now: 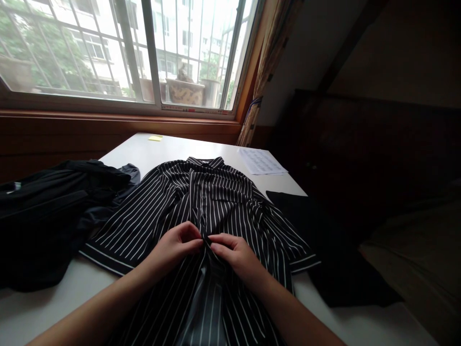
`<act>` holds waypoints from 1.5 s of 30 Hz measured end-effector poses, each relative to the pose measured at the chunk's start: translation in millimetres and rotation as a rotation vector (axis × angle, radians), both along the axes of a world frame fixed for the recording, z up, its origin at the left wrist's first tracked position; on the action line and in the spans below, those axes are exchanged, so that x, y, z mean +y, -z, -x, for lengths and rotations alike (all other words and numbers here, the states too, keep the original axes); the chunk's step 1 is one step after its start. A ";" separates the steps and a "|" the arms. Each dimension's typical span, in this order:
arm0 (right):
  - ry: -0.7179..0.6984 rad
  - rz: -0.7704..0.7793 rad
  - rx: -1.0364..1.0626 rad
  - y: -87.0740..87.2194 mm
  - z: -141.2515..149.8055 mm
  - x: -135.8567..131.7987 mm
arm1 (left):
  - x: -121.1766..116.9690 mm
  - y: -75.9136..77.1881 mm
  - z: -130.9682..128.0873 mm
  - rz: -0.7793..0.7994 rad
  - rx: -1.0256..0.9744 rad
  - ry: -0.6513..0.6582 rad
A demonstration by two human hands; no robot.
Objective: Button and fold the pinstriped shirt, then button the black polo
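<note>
A black shirt (230,211) with white stripes lies spread face up, its collar away from me and its short sleeves out to both sides. At the middle of the front placket my left hand (182,240) pinches one edge of the cloth. Close against it, my right hand (232,247) pinches the other edge. The fingertips nearly meet; any button between them is hidden. Above the hands the front is together, with a small button (203,197) showing. Below them the front parts, and the greyish inside of the shirt shows.
The shirt lies on a white table (173,144). Dark clothes (54,206) are heaped at the left, and a black folded cloth (338,259) hangs near the right edge. Printed papers (262,161) and a yellow note (155,138) lie at the back, before a window (118,53).
</note>
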State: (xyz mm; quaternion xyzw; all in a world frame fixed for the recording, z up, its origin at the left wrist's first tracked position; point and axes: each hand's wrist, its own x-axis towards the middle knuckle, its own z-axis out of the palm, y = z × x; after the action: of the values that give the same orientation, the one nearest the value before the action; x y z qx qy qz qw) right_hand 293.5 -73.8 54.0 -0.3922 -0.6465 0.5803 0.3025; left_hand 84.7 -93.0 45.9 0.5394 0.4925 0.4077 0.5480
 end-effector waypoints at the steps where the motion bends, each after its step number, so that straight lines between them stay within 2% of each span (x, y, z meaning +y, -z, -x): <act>1: 0.000 -0.013 -0.004 0.0 0.2 -0.2 | 0.0 -0.2 -0.2 0.003 0.001 -0.001; 12: -0.019 -0.123 -0.016 1.3 1.2 -3.2 | 0.9 1.3 0.0 -0.005 0.002 -0.027; 19: -0.026 -0.004 -0.001 9.2 2.4 -5.1 | 1.6 3.1 1.0 -0.012 -0.018 -0.035; 26: 0.005 -0.212 -0.114 5.6 4.3 -4.9 | 1.4 0.1 -0.3 -0.007 -0.045 -0.025; 39: 0.014 -0.387 -0.233 8.2 6.6 -6.9 | -0.1 2.2 0.5 0.034 -0.073 -0.051; 45: -0.005 -0.456 -0.274 11.5 6.0 -7.3 | 1.4 4.9 2.5 -0.029 0.039 -0.052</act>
State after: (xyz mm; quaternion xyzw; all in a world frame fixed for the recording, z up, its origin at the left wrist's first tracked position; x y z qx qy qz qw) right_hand 287.4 -81.0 42.5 -0.3874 -0.7964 0.3618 0.2911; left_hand 82.1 -91.6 41.0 0.5423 0.5109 0.4184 0.5195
